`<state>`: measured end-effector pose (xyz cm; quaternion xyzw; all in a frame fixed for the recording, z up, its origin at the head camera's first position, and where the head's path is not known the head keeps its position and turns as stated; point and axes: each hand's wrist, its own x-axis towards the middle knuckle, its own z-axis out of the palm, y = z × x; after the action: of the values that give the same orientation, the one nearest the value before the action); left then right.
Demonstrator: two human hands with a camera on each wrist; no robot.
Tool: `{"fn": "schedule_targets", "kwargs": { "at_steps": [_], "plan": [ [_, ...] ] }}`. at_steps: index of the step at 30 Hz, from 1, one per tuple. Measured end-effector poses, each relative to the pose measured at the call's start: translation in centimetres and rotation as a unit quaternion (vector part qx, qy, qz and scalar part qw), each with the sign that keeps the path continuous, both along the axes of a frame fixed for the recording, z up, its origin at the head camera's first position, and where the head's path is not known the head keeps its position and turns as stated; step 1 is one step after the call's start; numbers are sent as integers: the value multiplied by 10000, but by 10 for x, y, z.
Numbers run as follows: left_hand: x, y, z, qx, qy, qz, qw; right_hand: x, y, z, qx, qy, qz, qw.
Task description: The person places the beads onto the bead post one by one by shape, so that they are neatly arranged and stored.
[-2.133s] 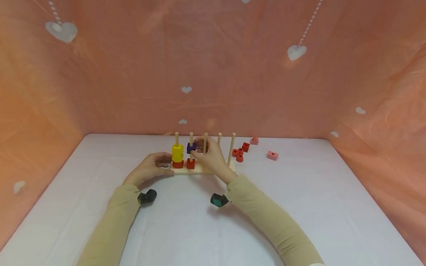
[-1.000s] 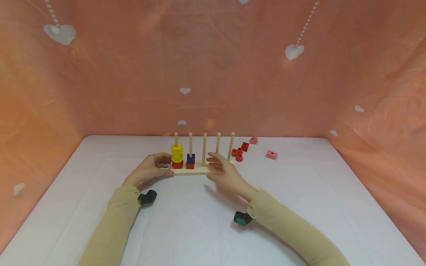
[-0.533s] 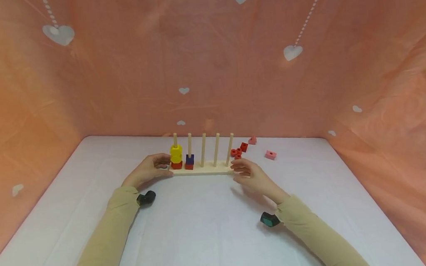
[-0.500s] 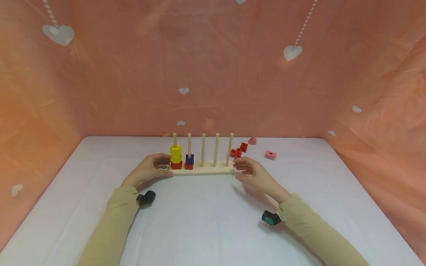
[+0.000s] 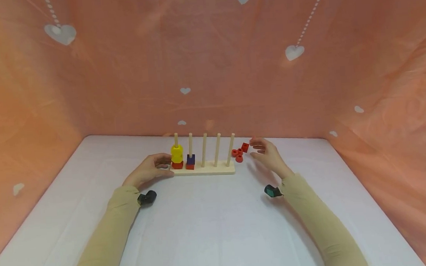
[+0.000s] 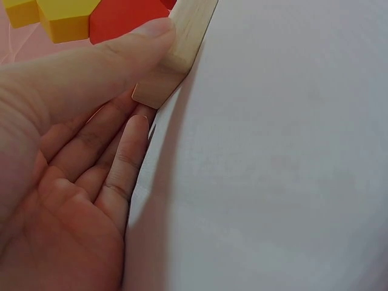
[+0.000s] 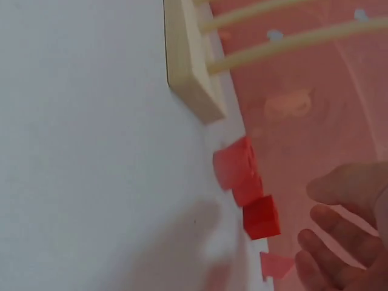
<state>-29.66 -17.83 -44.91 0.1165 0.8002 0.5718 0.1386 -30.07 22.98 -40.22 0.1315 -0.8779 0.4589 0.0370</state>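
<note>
A wooden peg board (image 5: 216, 169) with several upright pegs stands on the white table. My left hand (image 5: 145, 170) grips its left end, thumb along the front and fingers at the end face, as the left wrist view shows. Yellow beads (image 5: 177, 152) sit over a red bead (image 5: 177, 165) on the leftmost peg. The second peg carries a dark purple block (image 5: 190, 158) on a red one (image 5: 190, 167). To the board's right, my right hand (image 5: 270, 155) hovers with loosely bent fingers, holding nothing visible. Below its fingertips in the right wrist view lies a pink piece (image 7: 276, 265).
Several small red round beads (image 5: 239, 158) and a red cube (image 5: 245, 147) lie between the board's right end and my right hand. Behind the table hangs a peach cloth (image 5: 208, 66) with white hearts.
The purple block has gone down its peg onto the red one, released by my right hand. That hand has moved right, past the board, and now covers the pink pieces. My left hand stays put.
</note>
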Motion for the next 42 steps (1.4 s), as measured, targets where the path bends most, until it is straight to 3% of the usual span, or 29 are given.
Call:
{"fn": "schedule_targets", "kwargs": {
  "at_steps": [9,19,27,38,42],
  "plan": [
    [-3,0,-1,-19,95,-53,9999,-25,-3,-13,400,-184,-224,9988],
    [-3,3,1,30,69,-58,10000,-43,-7,-16,162,-559,-199,9981],
    [-2,3,2,9,60,-39,10000,-49,-10,-18,346,-464,-143,9982],
    [-2,0,0,-24,29,-34,10000,-47,-13,-24,495,-776,-458,9947],
    [-1,-1,-1,9,-10,-3,10000,-45,-12,-18,553,-484,-385,9965]
  ]
}}
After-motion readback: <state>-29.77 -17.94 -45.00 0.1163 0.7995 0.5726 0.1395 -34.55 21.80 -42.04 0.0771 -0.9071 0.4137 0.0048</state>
